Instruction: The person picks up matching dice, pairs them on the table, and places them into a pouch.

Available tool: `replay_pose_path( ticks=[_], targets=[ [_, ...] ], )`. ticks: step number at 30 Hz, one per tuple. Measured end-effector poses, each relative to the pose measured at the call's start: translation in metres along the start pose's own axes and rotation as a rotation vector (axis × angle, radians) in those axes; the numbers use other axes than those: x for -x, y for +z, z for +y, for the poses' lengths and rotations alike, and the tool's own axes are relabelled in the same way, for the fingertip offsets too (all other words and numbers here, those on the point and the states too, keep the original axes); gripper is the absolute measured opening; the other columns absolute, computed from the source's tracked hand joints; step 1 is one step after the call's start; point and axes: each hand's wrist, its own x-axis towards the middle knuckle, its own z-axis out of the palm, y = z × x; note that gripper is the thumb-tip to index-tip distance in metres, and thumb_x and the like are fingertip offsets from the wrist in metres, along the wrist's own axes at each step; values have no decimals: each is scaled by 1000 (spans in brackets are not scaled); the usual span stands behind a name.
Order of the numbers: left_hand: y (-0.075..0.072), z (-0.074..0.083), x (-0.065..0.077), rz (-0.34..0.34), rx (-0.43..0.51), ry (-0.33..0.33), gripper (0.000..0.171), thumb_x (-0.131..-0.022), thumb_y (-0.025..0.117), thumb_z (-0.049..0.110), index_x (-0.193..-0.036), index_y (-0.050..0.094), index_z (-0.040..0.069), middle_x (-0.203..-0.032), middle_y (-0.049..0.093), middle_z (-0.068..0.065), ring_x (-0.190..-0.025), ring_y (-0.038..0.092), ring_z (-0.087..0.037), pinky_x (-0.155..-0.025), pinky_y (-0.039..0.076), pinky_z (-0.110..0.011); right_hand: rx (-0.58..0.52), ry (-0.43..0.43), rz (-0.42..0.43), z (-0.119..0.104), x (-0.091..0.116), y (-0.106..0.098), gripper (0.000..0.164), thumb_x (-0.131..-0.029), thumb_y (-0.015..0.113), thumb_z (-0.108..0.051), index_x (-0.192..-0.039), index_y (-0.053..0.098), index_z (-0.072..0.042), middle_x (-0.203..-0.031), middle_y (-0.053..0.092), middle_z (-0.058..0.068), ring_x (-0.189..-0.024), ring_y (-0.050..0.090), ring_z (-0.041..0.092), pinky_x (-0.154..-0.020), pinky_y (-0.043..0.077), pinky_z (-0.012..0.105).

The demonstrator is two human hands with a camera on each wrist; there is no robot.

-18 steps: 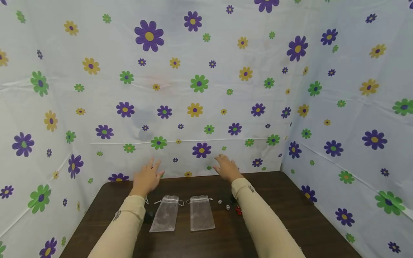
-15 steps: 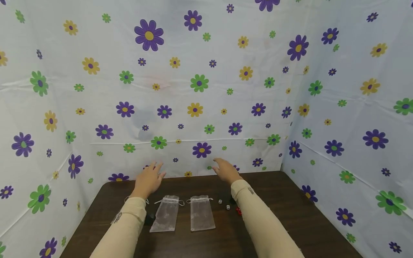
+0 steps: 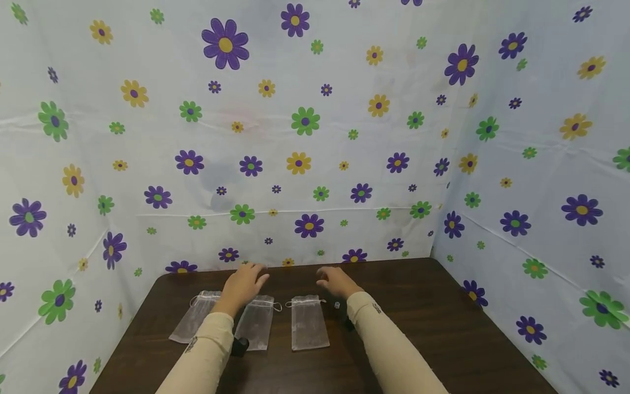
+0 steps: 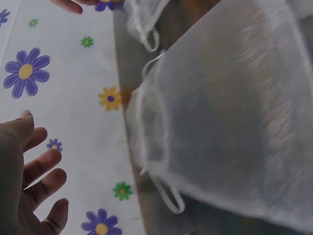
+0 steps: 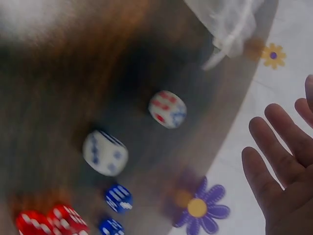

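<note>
My left hand [image 3: 242,287] is held over the back of the table, fingers apart and loosely bent, holding nothing. Below and around its forearm lie sheer white drawstring pouches: a left pouch [image 3: 189,323], partly behind the sleeve, a middle pouch [image 3: 257,324] and a right pouch [image 3: 309,324]. The left wrist view has one pouch [image 4: 220,112] up close, beside the hand. Nothing is in my right hand [image 3: 338,282] either; its fingers extend in the right wrist view. Near it lie two white dice [image 5: 167,108], blue dice [image 5: 118,198] and red dice [image 5: 67,220].
A dark wood table [image 3: 423,317] carries everything. Flower-printed white cloth [image 3: 275,137] hangs behind it and along both sides. Black straps or mounts [image 3: 240,347] show at the wrists. My right arm hides most of the dice in the head view.
Both hands have come down from in front of the cloth toward the table and closer together. The left pouch now shows beside my left arm; the head view has tilted slightly down.
</note>
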Motion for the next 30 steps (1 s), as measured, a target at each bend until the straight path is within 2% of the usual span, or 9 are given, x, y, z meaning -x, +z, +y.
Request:
replay_pose_path(
  ticks=[5,12,15,19,24,30],
  targets=[
    [15,7,4,-32,34,-3,22,-101,65,26,-117,71,12,-114,66,-10,-110,62,-33,-90,51,-53,-59,-17,-34,5,2,14,32,-100,66,-13,-128,62,2,-116,69,17,-107,66,33,-93,52,48],
    [32,21,2,-18,40,32,15,-98,70,24,-108,73,13,-101,63,-4,-98,61,-29,-83,52,-51,-110,6,-75,-1,4,25,34,-98,69,-12,-128,62,2,-121,67,21,-113,64,36,-96,51,50],
    [39,25,3,-36,44,34,14,-97,70,25,-107,74,15,-98,62,-3,-98,60,-28,-84,52,-51,-79,19,-78,-2,4,29,34,-95,72,-12,-126,64,0,-121,67,19,-114,63,35,-97,50,49],
    [48,31,4,-57,54,25,14,-97,71,26,-107,74,17,-99,61,-2,-97,60,-28,-83,52,-51,-34,-6,-70,-3,4,32,33,-91,76,-9,-121,67,1,-118,68,18,-113,63,35,-97,50,49],
    [59,32,9,-48,54,22,14,-96,72,26,-107,73,18,-99,59,-2,-94,59,-27,-79,52,-50,-9,-20,-66,-4,6,35,30,-89,79,-8,-116,69,0,-114,69,15,-109,64,32,-96,50,47],
    [66,32,14,-45,53,30,15,-96,72,28,-108,73,19,-100,60,-1,-94,60,-26,-77,52,-50,69,-23,-50,-2,4,42,21,-87,81,-12,-104,70,-6,-101,66,6,-98,63,24,-90,51,42]
  ],
)
